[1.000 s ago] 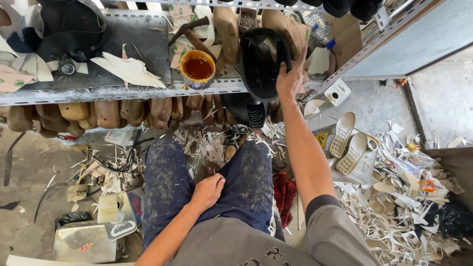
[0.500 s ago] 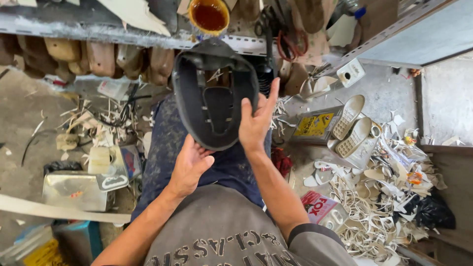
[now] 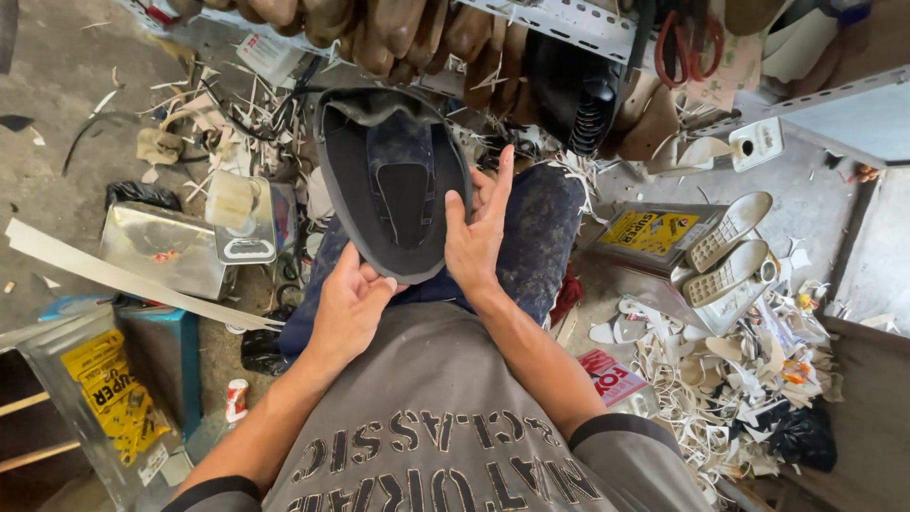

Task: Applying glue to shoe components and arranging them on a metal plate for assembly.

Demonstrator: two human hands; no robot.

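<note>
**Dark shoe upper now down over the lap, both hands on it**

Change since the earlier views: one second back, the right hand was reaching up to the shelf for the dark piece while the left hand rested on the thigh. Half a second back, the piece was coming down, with both hands meeting under it. Now the dark shoe upper is sitting lower and closer, held above the knees, its open inside turned toward the camera. Judgement: the fetching part looks finished, and the piece is being settled into a working grip over the lap.

Hand pose:
- The left hand is cupping the near, lower end of the upper from below, fingers curled under the rim, thumb on top. Closed on the piece, not spread.
- The right hand is bracing the right edge, palm toward the piece, fingers extended upward and lying along the rim, thumb pressing on the inner edge. A flat, supporting hold rather than a pinch.
- Both forearms are angling inward from the body, elbows bent, wrists near each other.

Surroundings: a metal tin is standing on the floor to the left, two pale shoe soles are lying to the right among offcuts, and red-handled scissors are hanging from the shelf above.
</note>
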